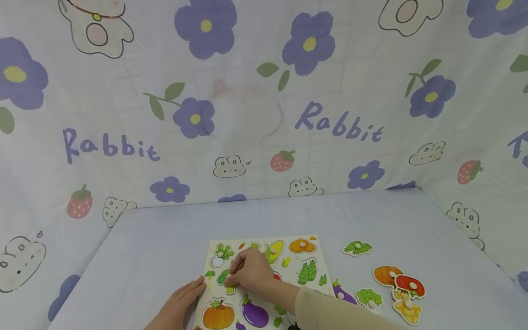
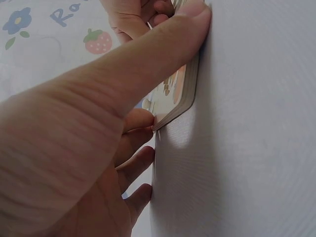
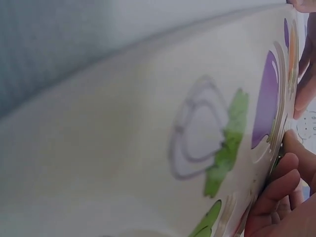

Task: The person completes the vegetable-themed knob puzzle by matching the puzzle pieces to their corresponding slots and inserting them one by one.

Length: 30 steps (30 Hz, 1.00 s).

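Pale lilac table surface, rabbit-print cloth behind. Near: left hand, fingers straight, steadying the left edge of the cream wooden vegetable puzzle board. Mid-board: right hand, fingers curled, pinching a green vegetable piece. Right: loose vegetable pieces.

Head view down over puzzle board; wrist views close alongside.

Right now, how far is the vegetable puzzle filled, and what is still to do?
Partly filled. On the puzzle board the pumpkin piece and the purple eggplant piece sit in place. The right hand pinches a green piece over the board while the left hand rests at its edge. Left: loose pieces on the table, such as the mushroom piece.
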Motion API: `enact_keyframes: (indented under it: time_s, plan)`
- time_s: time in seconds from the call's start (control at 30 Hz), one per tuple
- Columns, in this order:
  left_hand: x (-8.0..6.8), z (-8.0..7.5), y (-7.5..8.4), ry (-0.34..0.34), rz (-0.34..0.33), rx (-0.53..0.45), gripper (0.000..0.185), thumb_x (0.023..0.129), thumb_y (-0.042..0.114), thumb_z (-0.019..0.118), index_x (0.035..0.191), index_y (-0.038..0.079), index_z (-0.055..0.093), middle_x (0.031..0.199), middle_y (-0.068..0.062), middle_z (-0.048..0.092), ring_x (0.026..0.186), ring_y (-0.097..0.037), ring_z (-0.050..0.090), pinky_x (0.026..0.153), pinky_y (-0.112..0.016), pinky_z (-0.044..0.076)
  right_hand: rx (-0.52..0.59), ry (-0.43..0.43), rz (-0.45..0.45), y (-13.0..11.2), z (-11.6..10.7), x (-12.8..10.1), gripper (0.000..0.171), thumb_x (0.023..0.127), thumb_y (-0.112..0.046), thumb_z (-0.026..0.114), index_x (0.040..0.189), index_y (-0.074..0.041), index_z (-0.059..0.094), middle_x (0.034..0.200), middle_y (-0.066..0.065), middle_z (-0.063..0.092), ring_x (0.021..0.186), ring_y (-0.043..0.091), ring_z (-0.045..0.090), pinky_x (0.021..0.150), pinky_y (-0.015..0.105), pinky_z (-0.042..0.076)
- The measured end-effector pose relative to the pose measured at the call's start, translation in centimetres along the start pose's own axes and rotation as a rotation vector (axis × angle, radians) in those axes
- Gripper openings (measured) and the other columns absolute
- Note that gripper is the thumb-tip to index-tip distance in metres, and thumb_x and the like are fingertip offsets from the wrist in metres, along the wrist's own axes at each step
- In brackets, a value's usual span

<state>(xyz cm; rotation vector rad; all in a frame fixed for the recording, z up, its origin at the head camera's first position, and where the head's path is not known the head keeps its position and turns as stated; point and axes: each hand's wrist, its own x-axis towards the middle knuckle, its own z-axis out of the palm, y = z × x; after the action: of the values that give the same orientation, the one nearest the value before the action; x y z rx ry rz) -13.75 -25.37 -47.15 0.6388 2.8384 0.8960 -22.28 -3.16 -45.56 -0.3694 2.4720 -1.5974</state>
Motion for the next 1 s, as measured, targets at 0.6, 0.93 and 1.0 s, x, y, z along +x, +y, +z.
enact_keyframes:
  time_s: [0.6,0.93,1.0]
  plan:
    - [0.25,-0.02,-0.22,-0.014,0.01,0.001,0.098,0.074,0.051,0.083,0.143,-0.007,0.043,0.15,-0.023,0.038,0.131,-0.046,0.039,0.101,-0.065,0.037,-0.056,0.031,-0.026,0.18,0.17,-0.06,0.029,0.065,-0.009,0.093,0.068,-0.011,0.064,0.058,-0.004,0.058,0.048,0.012,0.052,0.042,0.024,0.046]
    - [0.22,-0.12,-0.16,-0.022,0.003,-0.001,0.099,0.074,0.05,0.083,0.144,-0.007,0.042,0.15,-0.024,0.037,0.131,-0.046,0.038,0.101,-0.066,0.037,-0.071,0.028,-0.016,0.09,0.11,-0.13,0.029,0.065,-0.011,0.093,0.069,-0.011,0.065,0.06,-0.004,0.059,0.051,0.012,0.053,0.043,0.024,0.045]
    - [0.19,-0.17,-0.19,-0.022,0.001,0.002,0.099,0.074,0.051,0.083,0.144,-0.007,0.042,0.151,-0.023,0.037,0.132,-0.045,0.037,0.101,-0.066,0.037,-0.068,0.026,-0.01,0.01,0.1,-0.13,0.029,0.065,-0.012,0.094,0.069,-0.012,0.065,0.06,-0.004,0.059,0.052,0.012,0.053,0.043,0.024,0.045]
